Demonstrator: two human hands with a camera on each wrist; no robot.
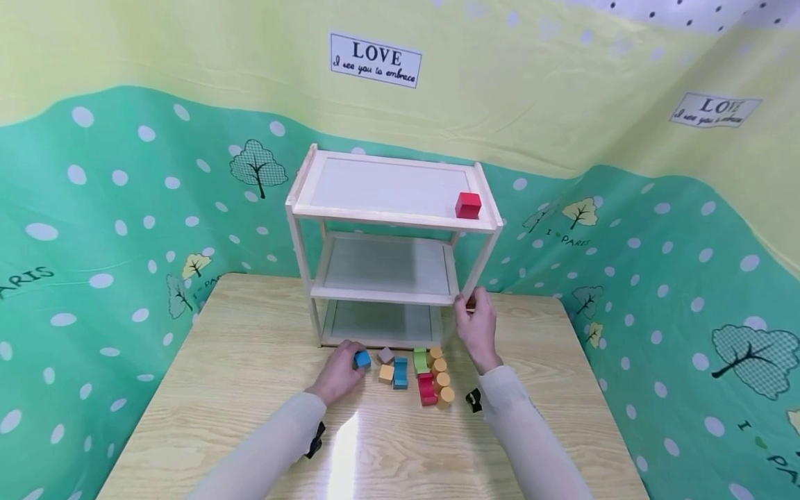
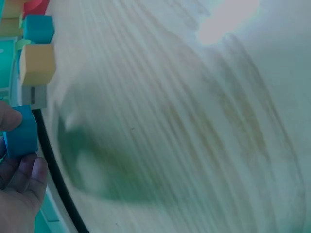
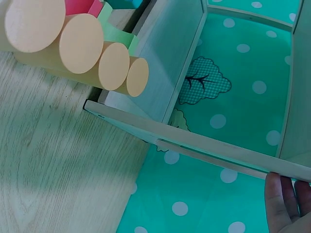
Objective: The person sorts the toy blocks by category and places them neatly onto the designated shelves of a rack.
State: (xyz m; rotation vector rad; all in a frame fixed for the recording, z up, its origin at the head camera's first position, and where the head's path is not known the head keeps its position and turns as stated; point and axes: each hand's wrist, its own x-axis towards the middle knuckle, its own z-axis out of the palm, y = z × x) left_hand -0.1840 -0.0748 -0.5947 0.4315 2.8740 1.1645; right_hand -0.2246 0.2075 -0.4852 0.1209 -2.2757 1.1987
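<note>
My left hand (image 1: pixel 339 371) pinches a blue cube (image 2: pixel 23 132) between thumb and fingers, in front of the shelf's bottom left. With my right hand (image 1: pixel 478 329) I grip the right front post of a three-tier white wooden shelf (image 1: pixel 392 298), at the height of its middle board; in the right wrist view the fingers (image 3: pixel 275 194) lie against that post. A red cube (image 1: pixel 468 205) sits on the top board, at its right end. Beside the blue cube, on the table, are a grey-brown block (image 1: pixel 385 355), an orange cube (image 1: pixel 387 373) and a blue arch block (image 1: pixel 401 373).
Farther right on the table (image 1: pixel 250 347) stand a green arch block (image 1: pixel 420 361), a red arch block (image 1: pixel 427 389) and a row of several orange cylinders (image 1: pixel 442 381). Green and yellow printed cloth (image 1: pixel 156 208) hangs behind the shelf and at both sides.
</note>
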